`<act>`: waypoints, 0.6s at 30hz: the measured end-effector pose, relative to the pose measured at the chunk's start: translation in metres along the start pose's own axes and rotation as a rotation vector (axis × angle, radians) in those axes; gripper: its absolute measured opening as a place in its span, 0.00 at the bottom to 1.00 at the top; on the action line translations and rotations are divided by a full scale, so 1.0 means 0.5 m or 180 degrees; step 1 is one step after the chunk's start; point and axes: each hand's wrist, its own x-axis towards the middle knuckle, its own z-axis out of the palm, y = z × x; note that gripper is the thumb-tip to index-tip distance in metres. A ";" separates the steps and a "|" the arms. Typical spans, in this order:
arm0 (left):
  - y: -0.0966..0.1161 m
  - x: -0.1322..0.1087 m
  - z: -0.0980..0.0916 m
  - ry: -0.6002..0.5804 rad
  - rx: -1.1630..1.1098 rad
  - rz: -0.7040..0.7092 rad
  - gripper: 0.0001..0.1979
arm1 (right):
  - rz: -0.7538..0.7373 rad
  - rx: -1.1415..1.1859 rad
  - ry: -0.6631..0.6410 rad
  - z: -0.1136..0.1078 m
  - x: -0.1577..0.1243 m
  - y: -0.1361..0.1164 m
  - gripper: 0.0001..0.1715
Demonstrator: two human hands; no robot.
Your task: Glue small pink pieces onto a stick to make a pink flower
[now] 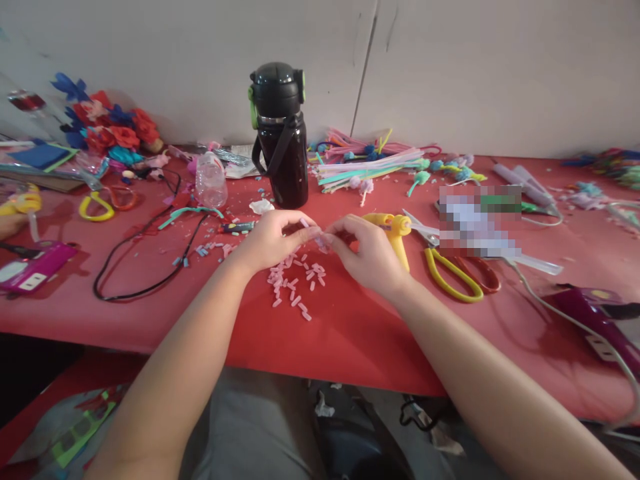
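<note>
My left hand (276,241) and my right hand (369,252) meet above the table, fingertips pinched close together. Between them is a short pale lilac piece (320,241), which looks like a bit of pipe cleaner; the fingers partly cover it. Both hands are closed on it. Below lie many short pink cut pieces (293,287), scattered loosely on the red tabletop (345,333). Just behind my right hand lies a yellow glue gun (397,230), partly hidden. Scissors (453,273) with yellow and red handles rest to its right.
A black bottle (283,143) stands behind my hands. Pipe cleaners (370,167) are bundled at the back. At left are a clear plastic bottle (211,180), a black cable (107,267), more scissors (97,205) and another person's hand (7,227) at a yellow glue gun. Purple power strips (37,267) flank the table.
</note>
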 end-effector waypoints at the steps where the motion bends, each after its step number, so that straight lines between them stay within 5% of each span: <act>1: 0.000 0.000 0.000 -0.0010 -0.0016 0.0010 0.21 | -0.0060 -0.0040 -0.0009 0.000 0.000 -0.002 0.07; 7: 0.008 -0.004 0.000 -0.0018 -0.0070 0.0040 0.17 | -0.0163 0.0213 -0.0077 -0.012 0.002 -0.008 0.09; 18: 0.022 -0.007 -0.007 -0.0061 -0.0280 0.0121 0.18 | 0.0392 0.1403 -0.0459 -0.018 0.007 -0.004 0.13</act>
